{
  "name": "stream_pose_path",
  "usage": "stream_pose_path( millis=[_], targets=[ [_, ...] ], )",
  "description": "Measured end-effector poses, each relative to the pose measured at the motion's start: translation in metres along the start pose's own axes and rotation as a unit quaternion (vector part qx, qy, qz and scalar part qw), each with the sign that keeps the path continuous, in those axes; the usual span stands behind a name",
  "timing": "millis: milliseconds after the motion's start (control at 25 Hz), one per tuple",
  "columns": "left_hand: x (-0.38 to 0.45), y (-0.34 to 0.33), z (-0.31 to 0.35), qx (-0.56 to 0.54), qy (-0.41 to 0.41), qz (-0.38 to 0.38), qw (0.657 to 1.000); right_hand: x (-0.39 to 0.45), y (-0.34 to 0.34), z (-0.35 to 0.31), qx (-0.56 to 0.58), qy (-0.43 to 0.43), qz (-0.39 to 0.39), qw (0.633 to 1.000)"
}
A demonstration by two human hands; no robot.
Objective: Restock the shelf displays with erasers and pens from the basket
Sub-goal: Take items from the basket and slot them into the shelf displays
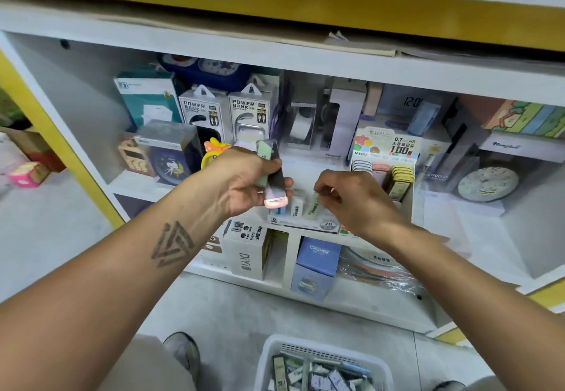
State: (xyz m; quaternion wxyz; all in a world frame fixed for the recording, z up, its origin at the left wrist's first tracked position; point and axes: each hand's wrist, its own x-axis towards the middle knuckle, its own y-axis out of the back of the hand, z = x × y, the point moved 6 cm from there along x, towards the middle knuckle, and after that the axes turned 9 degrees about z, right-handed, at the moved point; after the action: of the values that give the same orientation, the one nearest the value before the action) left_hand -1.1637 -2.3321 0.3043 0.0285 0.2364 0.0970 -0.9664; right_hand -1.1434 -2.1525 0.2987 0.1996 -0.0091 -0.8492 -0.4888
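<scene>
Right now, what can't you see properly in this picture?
Head view only:
- White plastic basket: cut off by the bottom edge.
- Pale green eraser: blurred, partly behind the right hand.
- Stack of slim eraser packs: count hidden by the left hand.

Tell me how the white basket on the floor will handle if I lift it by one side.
The white basket looks like thin slotted plastic, so it may flex. It holds loose erasers and pens, which would probably slide toward the low side. It likely feels light for its size, since the contents are small.
</scene>
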Motion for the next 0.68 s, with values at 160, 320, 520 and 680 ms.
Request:
stream_pose_path(
  millis=[160,320,520,680],
  targets=[
    [-0.002,-0.005,-0.001,-0.01,0.002,-0.018,1.0,0.002,-0.002,-0.005,-0.038,0.032,0.002,0.999],
    [-0.006,-0.015,-0.005,0.001,0.017,-0.058,0.998,0.003,-0.001,-0.003,-0.051,0.029,-0.02,0.998],
    [-0.006,-0.024,-0.008,0.02,0.018,-0.072,0.997,0.001,-0.006,0.001,-0.067,0.033,-0.044,0.996],
    [-0.01,-0.032,-0.007,0.048,-0.003,-0.089,0.995,-0.002,-0.011,0.0,-0.048,0.008,-0.074,0.996]
  ],
)
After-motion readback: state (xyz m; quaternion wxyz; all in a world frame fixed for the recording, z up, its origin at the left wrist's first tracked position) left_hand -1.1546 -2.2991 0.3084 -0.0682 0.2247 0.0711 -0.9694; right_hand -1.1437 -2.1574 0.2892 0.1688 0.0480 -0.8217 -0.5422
